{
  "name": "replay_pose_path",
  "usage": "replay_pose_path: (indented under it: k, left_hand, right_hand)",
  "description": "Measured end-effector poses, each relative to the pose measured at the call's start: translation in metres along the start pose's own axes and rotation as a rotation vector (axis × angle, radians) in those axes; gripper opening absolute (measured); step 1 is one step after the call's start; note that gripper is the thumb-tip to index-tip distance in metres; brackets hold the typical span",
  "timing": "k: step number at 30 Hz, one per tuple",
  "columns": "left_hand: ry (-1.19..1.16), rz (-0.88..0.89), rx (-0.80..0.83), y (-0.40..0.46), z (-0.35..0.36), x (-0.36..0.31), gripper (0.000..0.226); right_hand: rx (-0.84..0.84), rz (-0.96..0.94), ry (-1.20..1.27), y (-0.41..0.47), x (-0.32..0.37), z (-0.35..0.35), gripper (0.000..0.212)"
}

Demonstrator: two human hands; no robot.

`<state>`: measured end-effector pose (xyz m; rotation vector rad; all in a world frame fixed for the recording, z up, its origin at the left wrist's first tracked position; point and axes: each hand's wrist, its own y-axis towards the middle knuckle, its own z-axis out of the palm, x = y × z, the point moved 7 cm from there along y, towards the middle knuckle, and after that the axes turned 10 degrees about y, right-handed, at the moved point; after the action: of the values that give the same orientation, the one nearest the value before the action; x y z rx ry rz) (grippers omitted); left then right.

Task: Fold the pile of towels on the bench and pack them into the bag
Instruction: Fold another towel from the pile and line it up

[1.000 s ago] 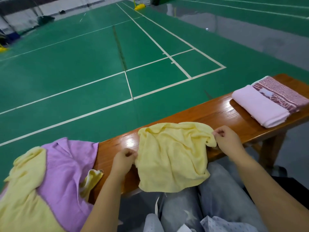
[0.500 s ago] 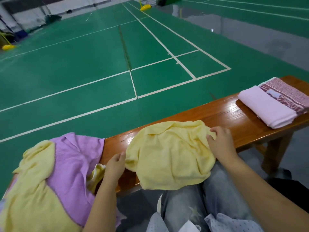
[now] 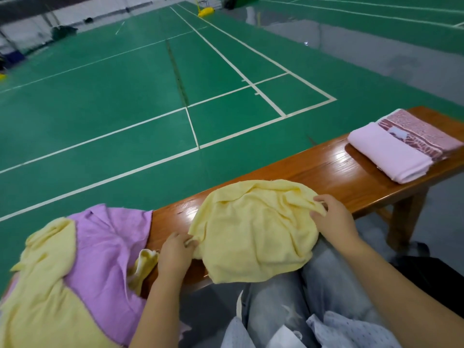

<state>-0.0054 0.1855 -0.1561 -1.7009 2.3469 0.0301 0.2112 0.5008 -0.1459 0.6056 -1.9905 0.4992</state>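
Green court floor (image 3: pixel 125 96) stretches beyond the wooden bench (image 3: pixel 326 172); my left hand (image 3: pixel 174 254) pinches the near-left edge of the yellow towel (image 3: pixel 253 229) lying rumpled on the bench and my lap; my right hand (image 3: pixel 334 219) grips its right corner; folded pink towels (image 3: pixel 386 156) lie to the right; an unfolded pile (image 3: pixel 75 267) lies to the left.

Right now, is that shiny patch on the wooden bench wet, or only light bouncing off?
Head view: it looks like glare from overhead lights on the varnished bench, near the yellow towel and the folded pink towel; court lines bend from the wide lens.
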Motion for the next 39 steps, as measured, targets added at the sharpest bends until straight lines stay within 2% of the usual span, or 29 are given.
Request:
replay_pose_path:
  k: [3,6,8,10,13,15,19,25,30,32,35,37,39]
  left_hand:
    - [-0.141,-0.015,-0.157,-0.008,-0.032,-0.018,0.028]
    - [-0.426,0.111,-0.275,-0.025,-0.077,-0.063,0.014]
    - [-0.634,0.256,-0.209,-0.037,-0.1,-0.101,0.009]
    - [-0.781,0.403,-0.084,-0.046,-0.113,-0.134,0.025]
    - [-0.781,0.537,0.113,-0.054,-0.116,-0.17,0.039]
    - [-0.735,0.565,0.202,-0.057,-0.11,-0.182,0.027]
    - [-0.715,0.518,0.197,-0.054,-0.102,-0.181,0.003]
    - [-0.762,0.357,0.047,-0.04,-0.113,-0.154,0.012]
    - [-0.862,0.209,-0.088,-0.023,-0.124,-0.123,0.016]
    - [-0.866,0.159,-0.106,-0.016,-0.124,-0.115,0.014]
    - [-0.895,0.053,-0.146,-0.01,-0.115,-0.106,0.009]
    - [-0.942,-0.036,-0.168,-0.007,-0.105,-0.099,0.025]
    - [-0.941,-0.112,-0.163,-0.008,-0.095,-0.093,0.036]
  right_hand:
    - [-0.055,-0.159,0.134,-0.004,0.035,-0.014,0.028]
    - [-0.036,-0.311,0.251,-0.013,0.082,-0.019,0.025]
    - [0.103,-0.378,0.3,-0.019,0.113,-0.014,0.026]
    - [0.273,-0.431,0.306,-0.026,0.138,-0.005,0.03]
    - [0.397,-0.503,0.32,-0.036,0.161,-0.001,0.035]
    - [0.418,-0.527,0.326,-0.038,0.167,-0.003,0.037]
    - [0.42,-0.513,0.243,-0.037,0.161,-0.006,0.041]
    - [0.303,-0.399,0.031,-0.025,0.132,-0.01,0.04]
    - [0.234,-0.325,0.068,-0.017,0.108,-0.019,0.023]
    - [0.224,-0.291,0.141,-0.013,0.103,-0.023,0.024]
    - [0.225,-0.171,0.46,-0.01,0.097,-0.029,0.013]
    - [0.168,-0.026,0.682,-0.007,0.087,-0.033,0.009]
    - [0.044,0.133,0.888,-0.005,0.073,-0.039,0.009]
